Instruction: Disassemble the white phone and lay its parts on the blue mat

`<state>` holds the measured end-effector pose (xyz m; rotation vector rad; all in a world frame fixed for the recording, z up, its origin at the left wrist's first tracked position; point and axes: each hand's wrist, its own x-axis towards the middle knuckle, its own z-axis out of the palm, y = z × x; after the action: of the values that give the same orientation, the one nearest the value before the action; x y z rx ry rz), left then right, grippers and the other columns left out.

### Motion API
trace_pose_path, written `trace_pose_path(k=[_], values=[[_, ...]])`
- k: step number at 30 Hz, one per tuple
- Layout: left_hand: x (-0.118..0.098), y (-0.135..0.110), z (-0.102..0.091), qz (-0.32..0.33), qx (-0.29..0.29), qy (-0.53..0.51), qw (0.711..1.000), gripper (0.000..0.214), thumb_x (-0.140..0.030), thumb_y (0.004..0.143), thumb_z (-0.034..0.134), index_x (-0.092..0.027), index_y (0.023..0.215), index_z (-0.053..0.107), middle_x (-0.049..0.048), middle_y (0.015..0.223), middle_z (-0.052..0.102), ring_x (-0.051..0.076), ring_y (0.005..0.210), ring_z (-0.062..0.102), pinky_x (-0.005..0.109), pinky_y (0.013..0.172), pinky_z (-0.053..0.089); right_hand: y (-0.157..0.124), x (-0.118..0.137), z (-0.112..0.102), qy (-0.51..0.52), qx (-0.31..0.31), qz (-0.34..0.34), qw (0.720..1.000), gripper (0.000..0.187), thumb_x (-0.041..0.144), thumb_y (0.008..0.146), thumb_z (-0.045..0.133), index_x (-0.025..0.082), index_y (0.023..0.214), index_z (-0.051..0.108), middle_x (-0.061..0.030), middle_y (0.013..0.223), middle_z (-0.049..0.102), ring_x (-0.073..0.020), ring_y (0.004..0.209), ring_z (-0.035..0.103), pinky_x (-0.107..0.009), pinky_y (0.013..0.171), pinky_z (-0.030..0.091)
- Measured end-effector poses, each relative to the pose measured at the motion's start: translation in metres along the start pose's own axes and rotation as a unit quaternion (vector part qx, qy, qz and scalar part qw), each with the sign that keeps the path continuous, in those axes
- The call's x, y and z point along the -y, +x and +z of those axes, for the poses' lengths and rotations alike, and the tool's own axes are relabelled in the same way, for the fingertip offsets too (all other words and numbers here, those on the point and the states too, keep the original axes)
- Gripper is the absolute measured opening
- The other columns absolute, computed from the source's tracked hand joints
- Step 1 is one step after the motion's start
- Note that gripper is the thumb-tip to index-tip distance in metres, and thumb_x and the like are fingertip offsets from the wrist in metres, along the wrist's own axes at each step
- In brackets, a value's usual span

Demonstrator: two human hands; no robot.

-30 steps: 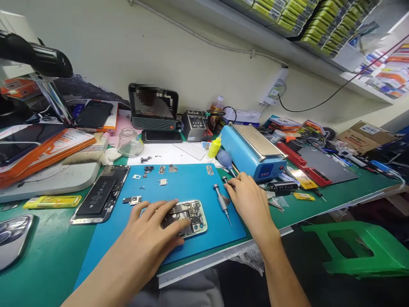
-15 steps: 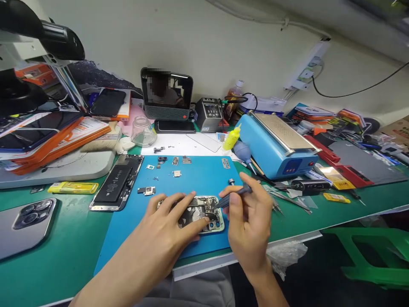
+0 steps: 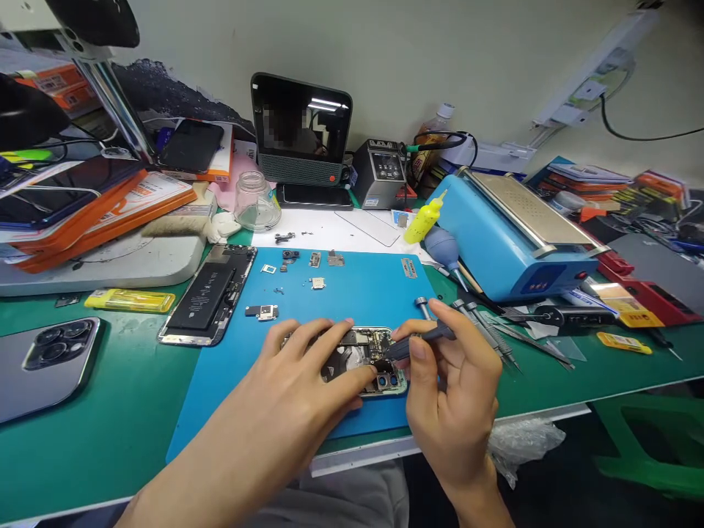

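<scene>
An opened phone (image 3: 355, 357), its circuit board and two rear camera openings showing, lies on the blue mat (image 3: 225, 389). My left hand (image 3: 302, 374) spans it, fingers along its far side and thumb near the camera end, gripping it and covering its left part. My right hand (image 3: 459, 385) is closed around a dark grey screwdriver (image 3: 404, 349), slanted down to the left with its lower end at the board; the tip itself is too small to make out. Beyond the phone lie small parts, among them a metal-plated module (image 3: 262, 313), a card-like piece (image 3: 317, 284) and a camera module (image 3: 290, 254).
A detached phone part with a black battery (image 3: 201, 304) lies left of the mat, near a purple-grey phone (image 3: 47, 374). A blue heating machine (image 3: 495, 249), a blower bulb (image 3: 441, 246) and tweezers (image 3: 528, 343) are at right. A glass jar (image 3: 257, 205) stands behind.
The camera view has shifted, so the bench appears moved. Both hands keep their hold; the screwdriver still points at the board and lies slightly flatter.
</scene>
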<state>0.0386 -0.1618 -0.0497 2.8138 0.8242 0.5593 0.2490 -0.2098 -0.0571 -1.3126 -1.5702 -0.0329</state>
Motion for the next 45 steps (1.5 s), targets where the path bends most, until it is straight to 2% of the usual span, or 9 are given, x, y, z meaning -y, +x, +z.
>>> trace_pose_path(k=[3,8,13,17,21,26,30,33,45], values=[[-0.001,0.0,-0.001,-0.001,0.005,-0.005,1.0,0.033,-0.027,0.118,0.047,-0.037,0.144,0.064,0.0109,0.161,0.06,0.036,0.143,0.055,0.055,0.105,0.045,0.001,-0.002,0.0,-0.006,0.008,-0.011,1.0,0.054,0.009,0.108,0.061,0.027,0.158,0.05,-0.0117,0.127,0.077,-0.0199,0.102,0.082,-0.031,0.076,0.072],[0.0,-0.001,-0.002,0.008,0.012,0.014,1.0,0.035,-0.024,0.117,0.047,-0.033,0.147,0.062,0.0137,0.16,0.06,0.037,0.143,0.055,0.058,0.107,0.045,0.007,-0.002,-0.001,-0.067,0.018,-0.109,0.992,0.068,0.008,0.1,0.076,0.028,0.159,0.049,-0.0091,0.129,0.08,-0.0185,0.092,0.082,-0.033,0.076,0.071],[-0.001,0.0,-0.006,0.018,0.006,0.017,1.0,0.036,-0.025,0.117,0.045,-0.03,0.148,0.063,0.0142,0.158,0.062,0.038,0.14,0.058,0.06,0.106,0.046,0.009,0.001,-0.002,-0.031,0.024,-0.094,0.995,0.075,-0.002,0.092,0.077,0.028,0.157,0.053,-0.0062,0.128,0.08,-0.0191,0.092,0.081,-0.035,0.073,0.068],[0.0,0.003,-0.006,0.012,-0.001,0.001,1.0,0.033,-0.027,0.117,0.046,-0.031,0.143,0.066,0.0132,0.155,0.064,0.037,0.14,0.059,0.058,0.106,0.048,0.01,0.0,-0.004,0.019,0.065,-0.1,0.993,0.066,-0.002,0.098,0.06,0.024,0.158,0.052,-0.0083,0.134,0.076,-0.0218,0.114,0.079,-0.044,0.097,0.066],[0.001,0.001,-0.004,0.028,-0.004,0.027,0.999,0.036,-0.024,0.116,0.049,-0.028,0.148,0.064,0.0184,0.158,0.062,0.039,0.14,0.06,0.058,0.107,0.048,0.015,-0.001,-0.006,-0.014,0.061,-0.102,0.993,0.062,0.003,0.094,0.073,0.029,0.148,0.057,-0.0057,0.13,0.075,-0.0238,0.126,0.074,-0.047,0.105,0.062],[0.002,-0.002,-0.004,0.043,-0.001,0.033,0.999,0.039,-0.024,0.115,0.052,-0.026,0.153,0.061,0.0227,0.161,0.059,0.039,0.147,0.057,0.057,0.109,0.047,0.016,-0.001,-0.005,-0.006,0.059,-0.107,0.993,0.062,0.002,0.097,0.059,0.027,0.153,0.054,-0.0098,0.137,0.072,-0.0259,0.133,0.071,-0.049,0.104,0.063],[0.002,-0.002,-0.004,0.041,-0.005,0.034,0.999,0.038,-0.024,0.116,0.051,-0.027,0.153,0.062,0.022,0.16,0.06,0.038,0.148,0.057,0.059,0.111,0.046,0.014,-0.002,-0.005,-0.028,0.045,-0.113,0.992,0.065,0.001,0.093,0.067,0.029,0.151,0.057,-0.0088,0.141,0.071,-0.0268,0.135,0.07,-0.046,0.103,0.063],[0.002,-0.001,-0.003,0.035,-0.013,0.03,0.999,0.036,-0.025,0.116,0.052,-0.03,0.149,0.065,0.0208,0.159,0.062,0.039,0.144,0.061,0.063,0.112,0.045,0.013,-0.002,-0.005,-0.006,0.054,-0.107,0.993,0.064,0.005,0.098,0.055,0.028,0.158,0.053,-0.0113,0.15,0.068,-0.0291,0.137,0.069,-0.052,0.106,0.062],[0.003,0.0,-0.002,0.034,-0.022,0.033,0.999,0.033,-0.028,0.116,0.052,-0.028,0.145,0.066,0.021,0.157,0.063,0.038,0.142,0.063,0.06,0.113,0.046,0.007,-0.004,-0.005,-0.02,0.023,-0.062,0.998,0.069,0.007,0.095,0.066,0.033,0.158,0.057,-0.0093,0.144,0.072,-0.0255,0.108,0.079,-0.046,0.09,0.068]])
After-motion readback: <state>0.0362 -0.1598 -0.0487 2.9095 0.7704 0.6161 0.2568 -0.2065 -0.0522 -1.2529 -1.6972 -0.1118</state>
